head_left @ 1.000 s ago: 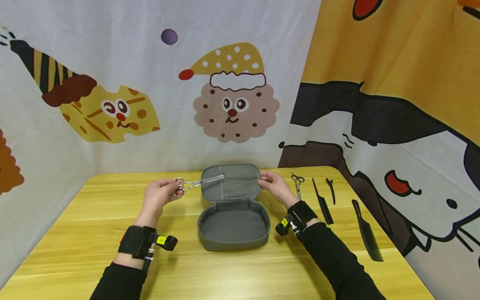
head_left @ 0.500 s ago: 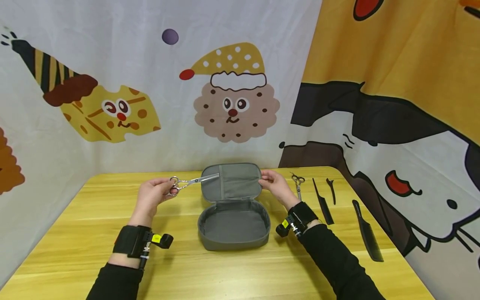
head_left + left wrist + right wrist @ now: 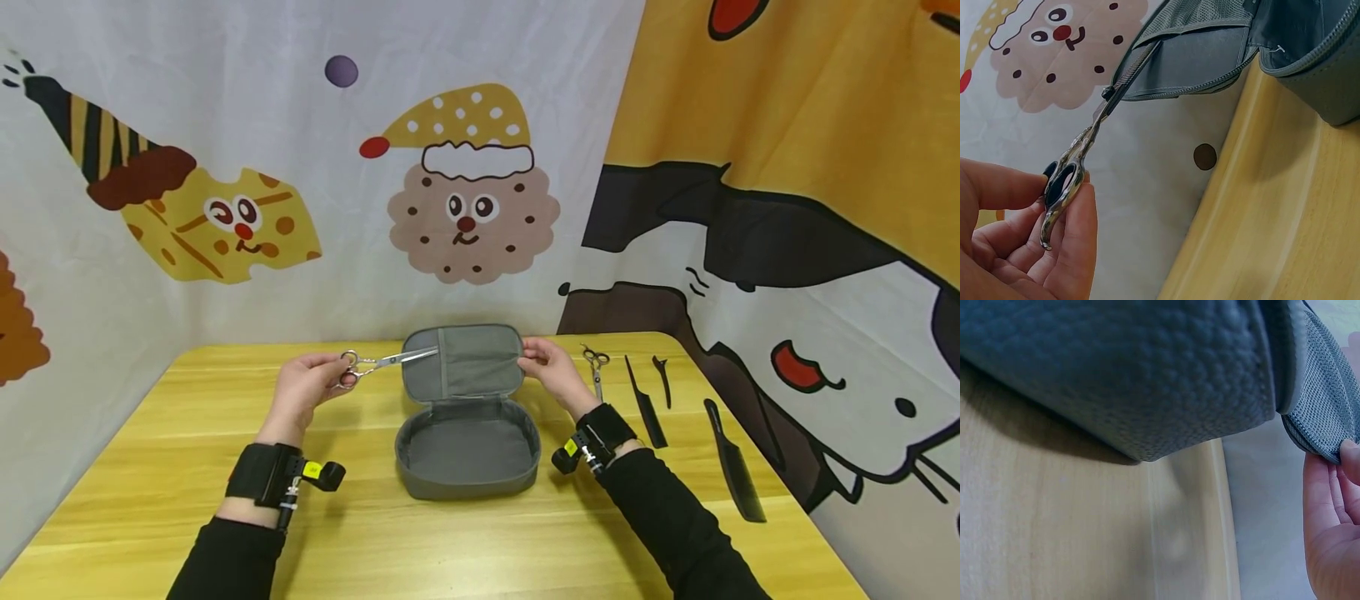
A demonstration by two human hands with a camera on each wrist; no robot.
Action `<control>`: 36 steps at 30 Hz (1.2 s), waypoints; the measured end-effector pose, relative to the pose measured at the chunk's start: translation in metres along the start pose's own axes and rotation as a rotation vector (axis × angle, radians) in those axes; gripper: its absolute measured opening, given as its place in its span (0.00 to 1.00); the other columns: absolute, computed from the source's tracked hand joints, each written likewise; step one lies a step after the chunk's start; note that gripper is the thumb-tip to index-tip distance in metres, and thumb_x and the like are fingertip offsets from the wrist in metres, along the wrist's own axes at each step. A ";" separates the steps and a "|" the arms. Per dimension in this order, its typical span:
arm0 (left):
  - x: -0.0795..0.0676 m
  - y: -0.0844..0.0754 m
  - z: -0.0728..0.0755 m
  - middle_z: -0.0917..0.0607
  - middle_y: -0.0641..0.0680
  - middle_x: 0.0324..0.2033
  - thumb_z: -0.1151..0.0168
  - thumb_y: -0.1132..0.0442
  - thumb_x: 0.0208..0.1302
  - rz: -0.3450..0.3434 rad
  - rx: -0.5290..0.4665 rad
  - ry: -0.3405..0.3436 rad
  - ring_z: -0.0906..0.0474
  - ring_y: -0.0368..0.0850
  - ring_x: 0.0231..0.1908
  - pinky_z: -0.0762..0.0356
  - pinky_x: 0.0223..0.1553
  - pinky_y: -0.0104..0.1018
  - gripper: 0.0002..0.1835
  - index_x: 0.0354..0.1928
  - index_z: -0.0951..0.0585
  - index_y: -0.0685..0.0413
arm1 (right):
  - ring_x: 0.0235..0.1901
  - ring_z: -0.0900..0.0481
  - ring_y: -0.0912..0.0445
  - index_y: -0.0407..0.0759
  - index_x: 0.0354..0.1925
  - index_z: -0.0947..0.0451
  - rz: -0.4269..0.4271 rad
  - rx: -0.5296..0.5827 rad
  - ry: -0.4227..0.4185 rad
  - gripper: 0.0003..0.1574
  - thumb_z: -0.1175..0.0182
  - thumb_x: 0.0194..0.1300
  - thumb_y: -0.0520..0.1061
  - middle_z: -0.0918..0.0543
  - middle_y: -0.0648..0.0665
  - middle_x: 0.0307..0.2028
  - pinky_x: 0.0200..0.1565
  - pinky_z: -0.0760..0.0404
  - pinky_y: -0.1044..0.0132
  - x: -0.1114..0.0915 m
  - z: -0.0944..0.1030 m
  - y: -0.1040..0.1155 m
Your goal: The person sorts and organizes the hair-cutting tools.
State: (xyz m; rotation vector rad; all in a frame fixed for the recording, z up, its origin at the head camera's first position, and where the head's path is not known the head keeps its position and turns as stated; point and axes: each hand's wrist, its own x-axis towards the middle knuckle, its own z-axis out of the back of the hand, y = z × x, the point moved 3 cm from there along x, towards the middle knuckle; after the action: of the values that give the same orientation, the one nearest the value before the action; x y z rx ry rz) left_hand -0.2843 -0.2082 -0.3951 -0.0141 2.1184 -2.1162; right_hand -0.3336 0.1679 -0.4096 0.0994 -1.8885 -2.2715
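The left hand (image 3: 306, 385) pinches the likely stiff, slick scissors (image 3: 386, 362) aptly by their rings (image 3: 1079, 177), the right hand (image 3: 553, 372) the lid (image 3: 420, 383).

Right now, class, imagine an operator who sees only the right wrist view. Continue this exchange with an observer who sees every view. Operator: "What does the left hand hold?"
Observer: The left hand holds silver scissors by the handles.
Operator: Which way do the blades point?
Observer: Toward the open lid of the gray case.
Operator: What lies on the table to the right of the case?
Observer: A second pair of scissors, a thin-handled comb, a wider comb and what looks like a small dark clip.
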 end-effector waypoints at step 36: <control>0.015 0.007 -0.029 0.14 0.61 0.34 0.34 0.71 0.64 -0.341 0.131 -0.056 0.16 0.37 0.30 0.16 0.41 0.34 0.08 0.41 0.18 0.72 | 0.42 0.23 0.52 0.29 0.58 0.27 0.067 -0.089 -0.060 0.19 0.42 0.70 0.32 0.21 0.32 0.46 0.45 0.19 0.66 0.008 0.005 -0.017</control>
State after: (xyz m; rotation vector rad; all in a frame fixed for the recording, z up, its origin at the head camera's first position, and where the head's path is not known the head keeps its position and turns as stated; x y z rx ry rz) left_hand -0.3012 -0.1810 -0.4032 -0.4445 2.0616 -2.4010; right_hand -0.3438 0.1737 -0.4244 -0.0447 -1.7869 -2.3344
